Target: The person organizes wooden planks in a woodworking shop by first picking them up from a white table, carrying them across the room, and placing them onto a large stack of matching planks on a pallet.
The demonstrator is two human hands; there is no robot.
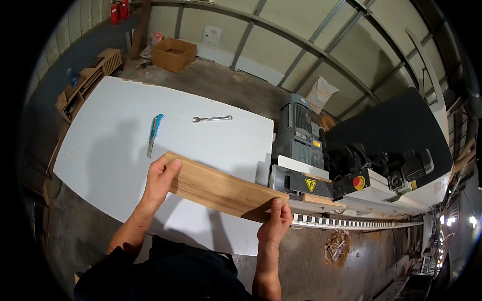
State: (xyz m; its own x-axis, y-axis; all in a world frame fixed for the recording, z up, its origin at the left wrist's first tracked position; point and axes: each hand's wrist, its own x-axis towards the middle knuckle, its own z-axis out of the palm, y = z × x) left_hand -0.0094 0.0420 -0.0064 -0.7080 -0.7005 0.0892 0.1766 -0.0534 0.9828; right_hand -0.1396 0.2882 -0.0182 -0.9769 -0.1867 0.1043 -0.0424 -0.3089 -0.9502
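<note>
A wood-grained board (223,189) is held up in front of me, above the white tabletop (100,150). My left hand (161,178) grips its left end, thumb on the face and fingers behind. At the right end my right hand (275,218) pinches the lower corner the same way. The board slopes down slightly toward the right, its right end close to the machine's feed end (286,180). Beyond the board, a blue utility knife (155,131) with its blade out and a metal wrench (212,119) lie on the tabletop.
To the right stands a machine with a grey motor (299,128), a red stop button (358,182) and a segmented conveyor track (351,222). Scraps (337,247) lie on the floor below. A cardboard box (173,53) and a white sack (321,94) sit by the far wall.
</note>
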